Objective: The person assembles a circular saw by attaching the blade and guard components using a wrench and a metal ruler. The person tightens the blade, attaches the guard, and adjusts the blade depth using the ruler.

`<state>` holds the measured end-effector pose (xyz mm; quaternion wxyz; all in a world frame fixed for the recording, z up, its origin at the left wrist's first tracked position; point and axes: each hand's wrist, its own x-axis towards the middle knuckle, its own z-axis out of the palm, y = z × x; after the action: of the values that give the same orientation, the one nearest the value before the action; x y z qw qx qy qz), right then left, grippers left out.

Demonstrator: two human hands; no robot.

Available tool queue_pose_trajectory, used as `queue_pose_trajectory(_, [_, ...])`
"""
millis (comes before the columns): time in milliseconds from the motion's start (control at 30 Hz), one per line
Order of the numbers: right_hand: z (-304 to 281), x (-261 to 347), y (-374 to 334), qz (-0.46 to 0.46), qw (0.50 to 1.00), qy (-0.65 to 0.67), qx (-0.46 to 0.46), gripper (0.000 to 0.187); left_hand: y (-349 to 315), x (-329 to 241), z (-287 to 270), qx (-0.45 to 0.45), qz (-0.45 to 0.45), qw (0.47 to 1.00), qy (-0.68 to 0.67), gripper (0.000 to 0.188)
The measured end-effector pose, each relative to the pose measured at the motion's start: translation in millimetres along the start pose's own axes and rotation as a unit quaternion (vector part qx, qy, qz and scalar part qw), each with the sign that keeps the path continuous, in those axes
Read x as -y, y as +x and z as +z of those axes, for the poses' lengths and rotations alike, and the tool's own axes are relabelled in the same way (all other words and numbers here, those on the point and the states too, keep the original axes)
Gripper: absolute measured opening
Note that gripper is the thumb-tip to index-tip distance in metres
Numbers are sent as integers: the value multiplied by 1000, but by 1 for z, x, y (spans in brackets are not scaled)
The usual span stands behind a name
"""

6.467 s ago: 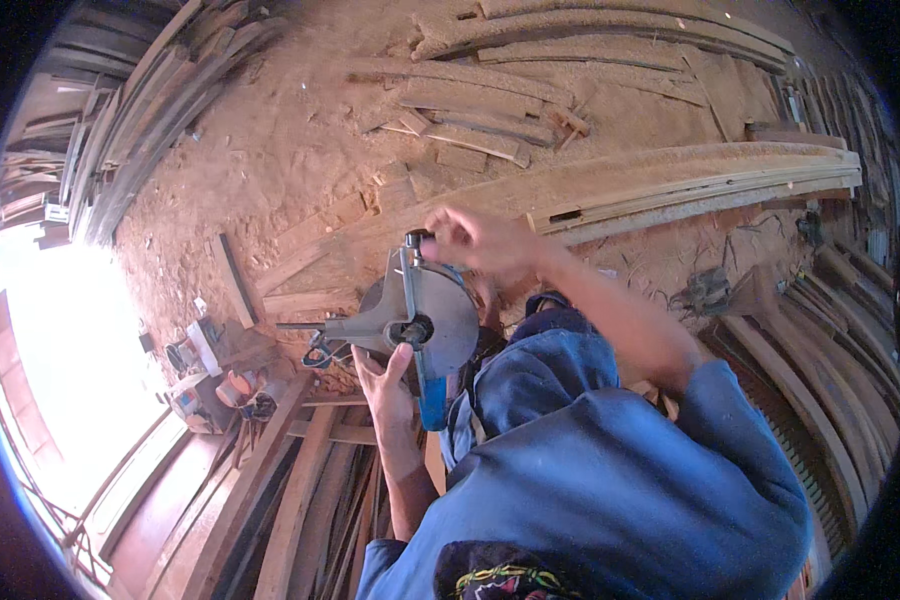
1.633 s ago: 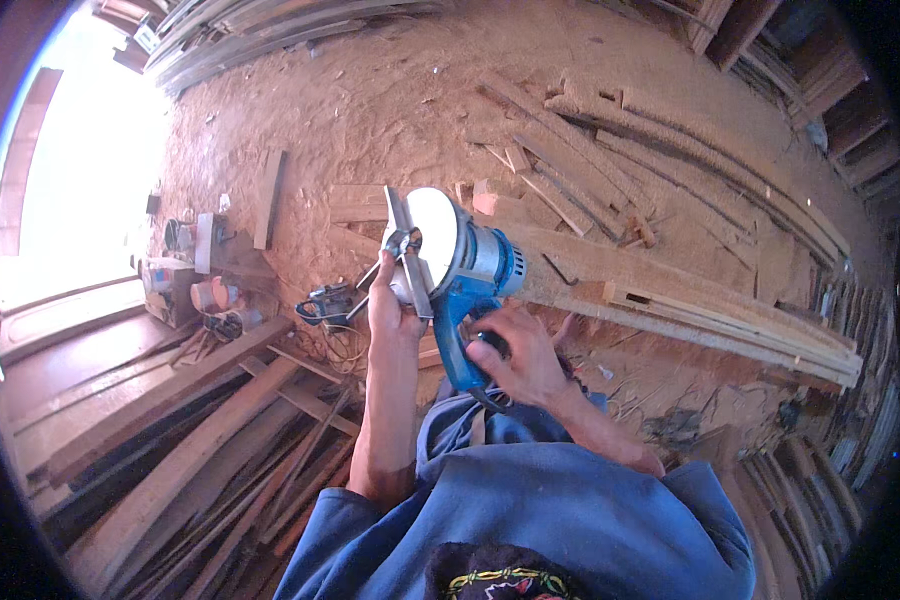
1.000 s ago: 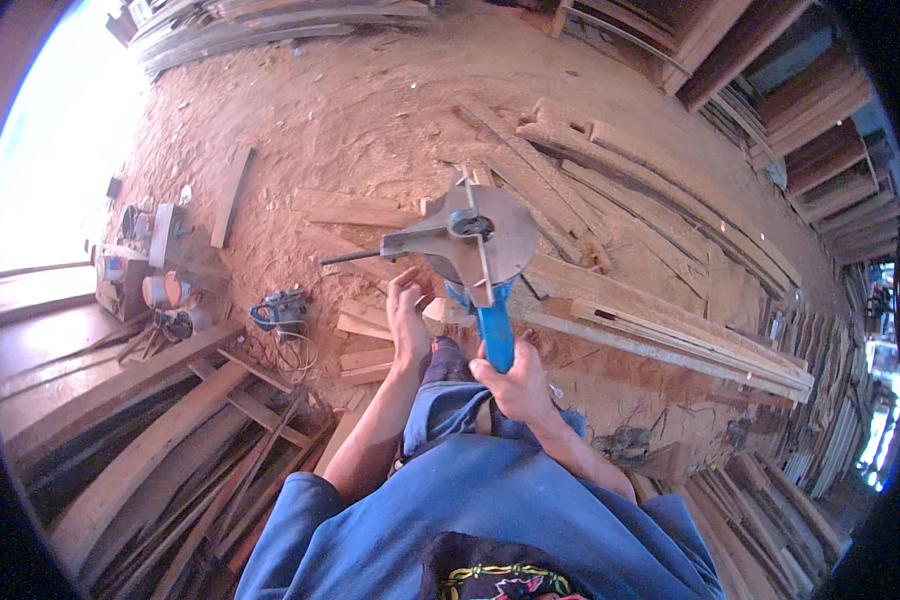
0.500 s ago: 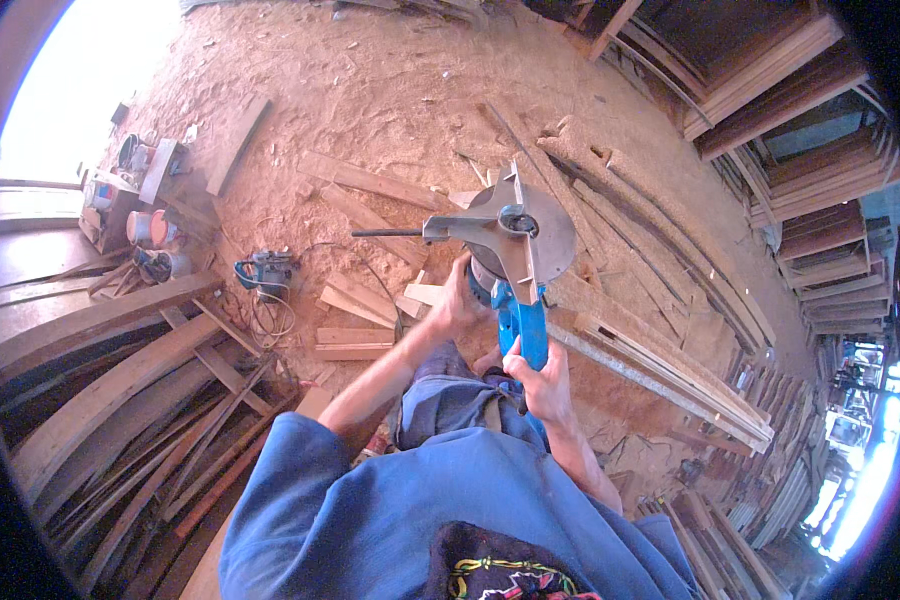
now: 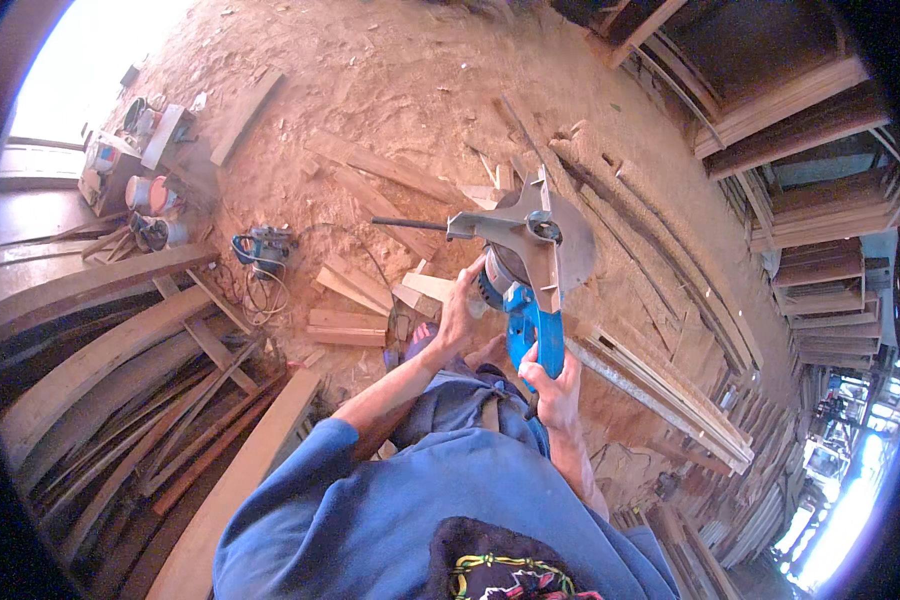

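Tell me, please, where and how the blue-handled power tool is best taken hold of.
Likely best by the blue handle, from the near side, with the right hand wrapped round it, since its slim grip reaches back toward the blue shirt. The left hand could steady the rounded housing from the left, as the wide plate and thin metal arms look awkward to grip.

This is a woodworking workshop: the reddish ground (image 5: 390, 60) is strewn with wood chips, short offcuts (image 5: 348, 290) lie about, curved timbers (image 5: 100, 347) are stacked at the left and tiers of wood (image 5: 785, 105) show at the upper right. A corded blue tool (image 5: 263, 248) rests on the ground, and a hand-held power tool (image 5: 520, 222) has a metal plate and blue handle.
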<state>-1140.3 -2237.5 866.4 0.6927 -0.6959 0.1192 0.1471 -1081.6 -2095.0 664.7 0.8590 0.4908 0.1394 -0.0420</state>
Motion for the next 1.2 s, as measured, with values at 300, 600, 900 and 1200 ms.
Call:
queue_pose_trajectory(300, [-7, 9, -4, 6, 1000, -20, 9, 7, 71, -12, 15, -35, -33, 997, -62, 50])
queue_pose_trajectory(600, [-15, 12, -13, 3, 1000, -18, 16, 9, 26, 9, 14, -10, -19, 983, 184, 56])
queue_pose_trajectory(900, [-23, 0, -21, 17, 998, -42, 33, 10, 54, -42, -41, 347, 159, 874, 300, 75])
queue_pose_trajectory(1200, [-30, -10, -19, 0, 998, -27, 61, 11, 39, -37, -23, 240, 102, 902, 345, 113])
